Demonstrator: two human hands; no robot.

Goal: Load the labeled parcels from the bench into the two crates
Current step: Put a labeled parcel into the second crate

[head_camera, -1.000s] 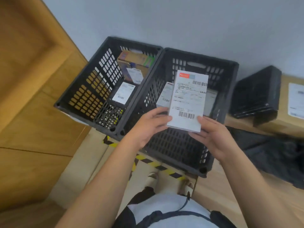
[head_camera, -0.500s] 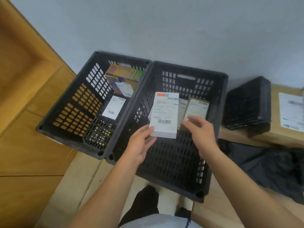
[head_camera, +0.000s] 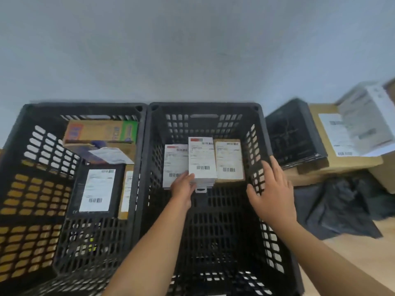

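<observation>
Two black slotted crates stand side by side against the wall: a left crate (head_camera: 42,159) and a right crate (head_camera: 203,110). My left hand (head_camera: 182,186) reaches into the right crate and holds the lower edge of a white labeled parcel (head_camera: 202,159), which stands between a white parcel (head_camera: 174,165) and a brown labeled parcel (head_camera: 229,161). My right hand (head_camera: 271,193) hovers open over the right crate's right wall, holding nothing. The left crate holds a black parcel with a white label (head_camera: 96,191) and a colourful carton (head_camera: 100,131).
To the right of the crates lie a black wrapped parcel (head_camera: 292,133), a brown carton with a label (head_camera: 333,137), a white parcel (head_camera: 367,116) on top of it and crumpled black plastic (head_camera: 342,201). A grey wall rises directly behind the crates.
My left hand has lowered the white parcel deep into the right crate between the other two. My right hand let go and moved right. The camera has tilted to look straight over the crates.
</observation>
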